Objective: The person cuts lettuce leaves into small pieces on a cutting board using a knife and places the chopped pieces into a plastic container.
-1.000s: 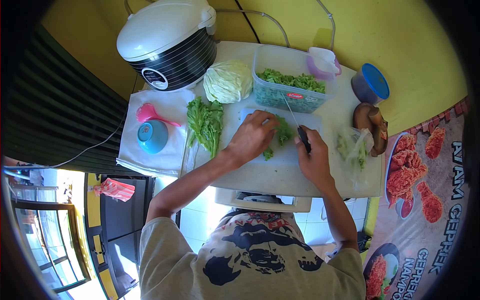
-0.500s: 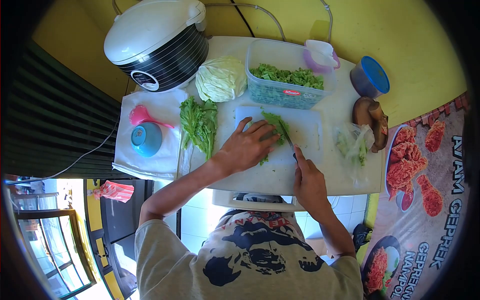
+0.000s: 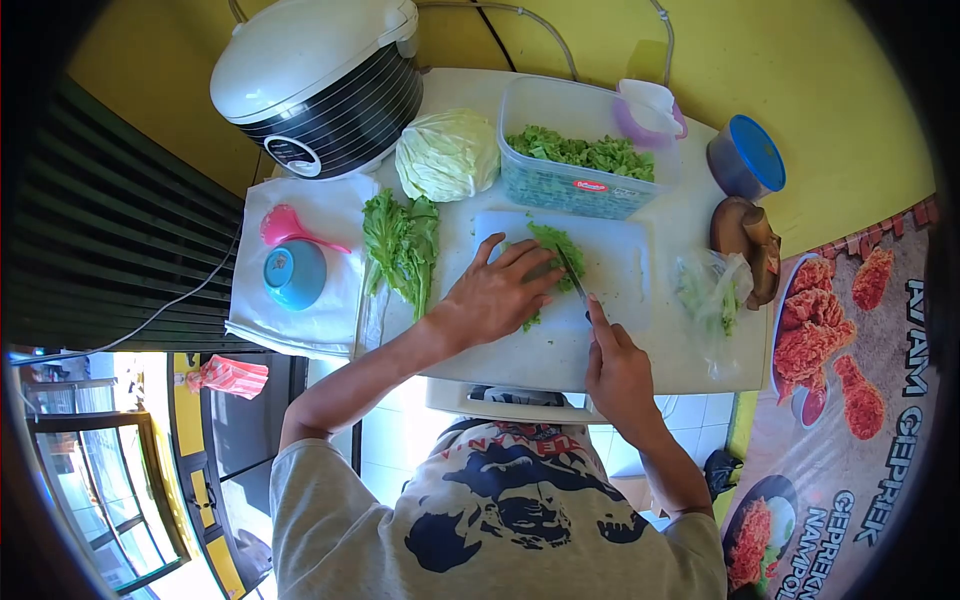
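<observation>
Green lettuce (image 3: pixel 556 240) lies on a white cutting board (image 3: pixel 625 245). My left hand (image 3: pixel 505 290) presses down on it, fingers bent over the leaves and partly hiding them. Wrapped round the handle of a knife (image 3: pixel 574 273) is my right hand (image 3: pixel 619 362). The blade points away from me and rests against the lettuce, just right of my left fingertips. Small green bits are scattered on the board. Left of the board lies a bunch of uncut lettuce (image 3: pixel 400 245). Behind the board stands a clear plastic container (image 3: pixel 560 193) with cut lettuce inside.
A cabbage (image 3: pixel 447 155) and a rice cooker (image 3: pixel 330 110) stand at the back left. A blue bowl (image 3: pixel 295 275) and pink ladle (image 3: pixel 305 232) rest on white cloth. To the right are a plastic bag (image 3: pixel 715 295), a brown object (image 3: pixel 745 245) and a blue-lidded tub (image 3: pixel 745 157).
The view has shifted slightly. Both hands stay almost in place, with the knife still against the lettuce and only a very small movement of the blade.
</observation>
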`<act>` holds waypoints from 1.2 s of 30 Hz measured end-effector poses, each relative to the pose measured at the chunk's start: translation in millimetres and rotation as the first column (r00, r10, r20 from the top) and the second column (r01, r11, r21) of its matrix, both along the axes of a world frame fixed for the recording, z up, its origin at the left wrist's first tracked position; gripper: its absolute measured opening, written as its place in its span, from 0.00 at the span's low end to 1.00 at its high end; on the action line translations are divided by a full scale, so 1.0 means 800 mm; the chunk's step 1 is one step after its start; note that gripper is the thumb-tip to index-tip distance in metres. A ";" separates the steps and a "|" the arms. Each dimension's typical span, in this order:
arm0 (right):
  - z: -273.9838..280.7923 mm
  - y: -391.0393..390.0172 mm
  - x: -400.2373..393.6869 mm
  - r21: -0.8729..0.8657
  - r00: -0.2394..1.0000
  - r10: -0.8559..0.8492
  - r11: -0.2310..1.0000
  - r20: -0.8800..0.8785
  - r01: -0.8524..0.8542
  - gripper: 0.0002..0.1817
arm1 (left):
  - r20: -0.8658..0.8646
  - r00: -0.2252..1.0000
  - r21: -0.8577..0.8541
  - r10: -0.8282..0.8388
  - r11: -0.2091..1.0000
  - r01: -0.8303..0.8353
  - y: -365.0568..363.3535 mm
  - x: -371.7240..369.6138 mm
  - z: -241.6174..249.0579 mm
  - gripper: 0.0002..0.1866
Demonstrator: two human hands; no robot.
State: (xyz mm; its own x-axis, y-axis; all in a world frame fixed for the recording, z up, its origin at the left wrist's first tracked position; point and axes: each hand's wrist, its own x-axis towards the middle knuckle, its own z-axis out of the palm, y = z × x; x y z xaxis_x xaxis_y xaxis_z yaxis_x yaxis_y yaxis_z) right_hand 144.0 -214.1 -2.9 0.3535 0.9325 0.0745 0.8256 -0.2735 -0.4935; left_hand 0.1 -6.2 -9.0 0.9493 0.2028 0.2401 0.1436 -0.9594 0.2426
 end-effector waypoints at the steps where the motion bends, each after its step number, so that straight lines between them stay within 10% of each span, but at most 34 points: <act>1: -0.004 -0.002 0.002 0.018 1.000 0.013 1.000 0.026 -0.013 0.36 | 0.002 1.000 -0.002 -0.001 1.000 0.001 0.000 0.000 0.000 0.23; 36: 0.017 -0.022 0.012 0.058 0.996 0.085 0.995 -0.023 -0.083 0.37 | 0.058 0.998 -0.061 0.006 0.998 -0.002 -0.002 0.000 -0.011 0.22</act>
